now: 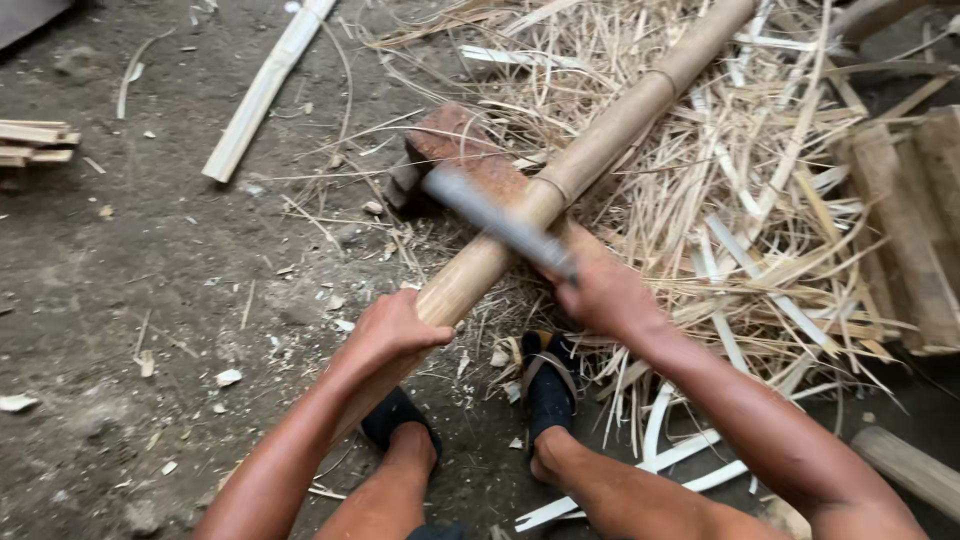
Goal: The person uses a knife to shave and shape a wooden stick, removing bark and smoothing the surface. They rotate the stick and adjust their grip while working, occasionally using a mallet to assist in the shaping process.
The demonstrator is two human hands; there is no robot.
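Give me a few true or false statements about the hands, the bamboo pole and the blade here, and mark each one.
1. The left hand grips the bamboo pole. True.
2. The right hand is empty. False: it holds a blurred blade over the pole.
3. The pole rests across a reddish block. True.
4. The bamboo shavings lie left of the pole. False: they lie mostly to its right.
5. Both feet are bare. False: they wear dark sandals.
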